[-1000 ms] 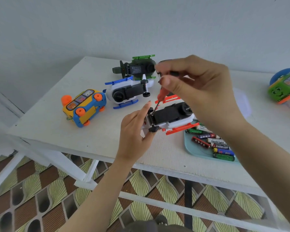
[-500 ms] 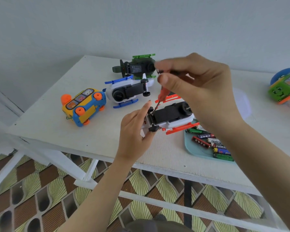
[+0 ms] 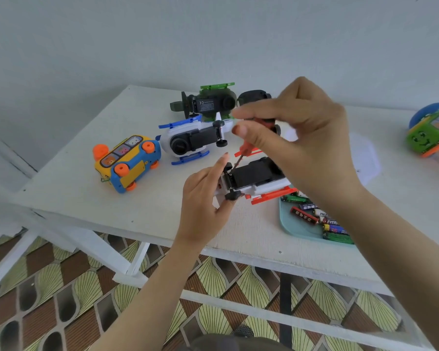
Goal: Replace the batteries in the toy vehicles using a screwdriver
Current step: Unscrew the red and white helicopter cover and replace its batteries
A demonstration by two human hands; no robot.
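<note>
We hold our right hand (image 3: 307,138) slightly lower than before. More of the screwdriver (image 3: 244,149) handle now shows between its fingers

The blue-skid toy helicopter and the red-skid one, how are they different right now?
Skids: blue on the blue-skid helicopter, red on the red-skid helicopter. The blue-skid helicopter lies untouched; the left hand holds the red-skid helicopter while the right hand sets a screwdriver against its underside. Both are white and lie belly up, black panels showing.
</note>
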